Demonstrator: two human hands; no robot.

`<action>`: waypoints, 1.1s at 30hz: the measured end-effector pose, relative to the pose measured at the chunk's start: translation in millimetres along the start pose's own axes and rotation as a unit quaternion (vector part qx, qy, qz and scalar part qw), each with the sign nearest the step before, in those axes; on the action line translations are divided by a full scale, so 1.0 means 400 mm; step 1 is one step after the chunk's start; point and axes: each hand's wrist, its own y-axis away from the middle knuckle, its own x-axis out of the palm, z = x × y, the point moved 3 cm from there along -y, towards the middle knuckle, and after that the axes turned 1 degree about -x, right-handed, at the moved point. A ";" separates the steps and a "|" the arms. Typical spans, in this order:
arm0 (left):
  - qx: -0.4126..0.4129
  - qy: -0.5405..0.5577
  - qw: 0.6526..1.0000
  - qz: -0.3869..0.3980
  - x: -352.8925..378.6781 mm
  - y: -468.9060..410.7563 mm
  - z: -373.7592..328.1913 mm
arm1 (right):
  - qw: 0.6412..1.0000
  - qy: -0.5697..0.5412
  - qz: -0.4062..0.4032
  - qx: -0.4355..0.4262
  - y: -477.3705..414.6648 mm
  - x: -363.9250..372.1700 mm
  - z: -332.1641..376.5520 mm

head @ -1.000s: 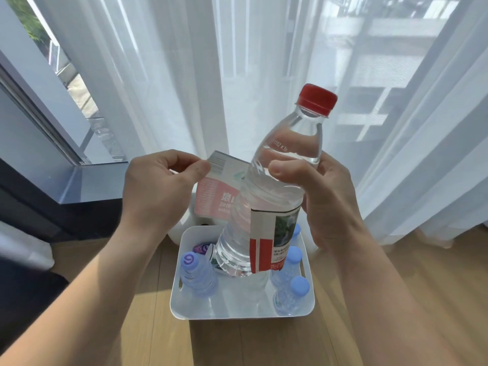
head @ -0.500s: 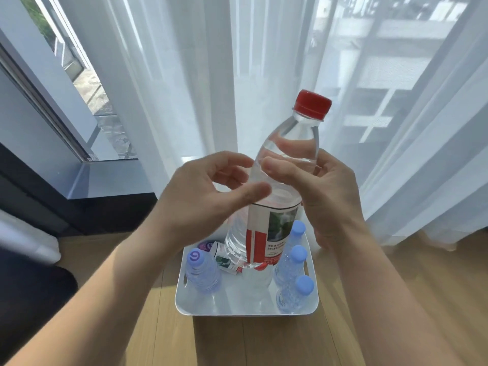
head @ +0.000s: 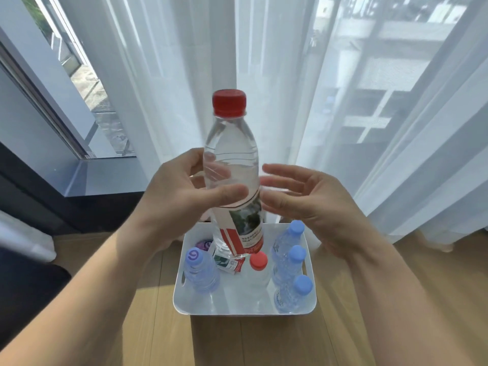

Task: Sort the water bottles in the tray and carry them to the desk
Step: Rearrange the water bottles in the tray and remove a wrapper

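Here the left hand grips the red-capped water bottle upright above the white tray — probably ready to be slotted in — while the right hand hovers beside it, spread and empty.
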 end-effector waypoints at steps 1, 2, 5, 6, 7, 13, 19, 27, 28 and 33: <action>-0.002 -0.002 1.000 -0.008 -0.007 -0.001 0.003 | 1.000 0.019 -0.008 0.008 -0.003 0.007 -0.007; -0.004 -0.008 1.000 -0.013 -0.010 -0.001 0.005 | 0.999 0.030 -0.023 0.013 -0.006 0.016 -0.013; -0.017 -0.018 0.999 -0.026 -0.017 0.000 0.012 | 0.997 0.051 -0.061 0.008 -0.019 0.029 -0.022; -0.021 -0.016 0.999 -0.028 -0.018 0.000 0.014 | 0.997 0.051 -0.054 0.008 -0.022 0.030 -0.021; -0.023 -0.013 0.999 -0.030 -0.018 0.002 0.014 | 0.998 0.050 -0.032 0.010 -0.023 0.032 -0.019; -0.034 -0.012 0.997 -0.067 -0.027 -0.006 0.014 | 0.988 0.139 -0.004 -0.073 -0.026 0.059 -0.009; -0.053 -0.033 0.995 -0.076 -0.058 -0.011 0.022 | 0.961 0.207 -0.177 -0.054 -0.051 0.027 -0.044; -0.044 -0.091 0.978 -0.184 -0.122 0.000 0.031 | 0.929 0.345 -0.128 0.028 -0.114 0.062 -0.126; -0.042 -0.088 0.976 -0.197 -0.133 0.002 0.033 | 0.921 0.373 -0.104 0.054 -0.123 0.071 -0.146; -0.045 -0.076 0.965 -0.245 -0.199 0.017 0.051 | 0.862 0.481 -0.009 0.158 -0.176 0.125 -0.245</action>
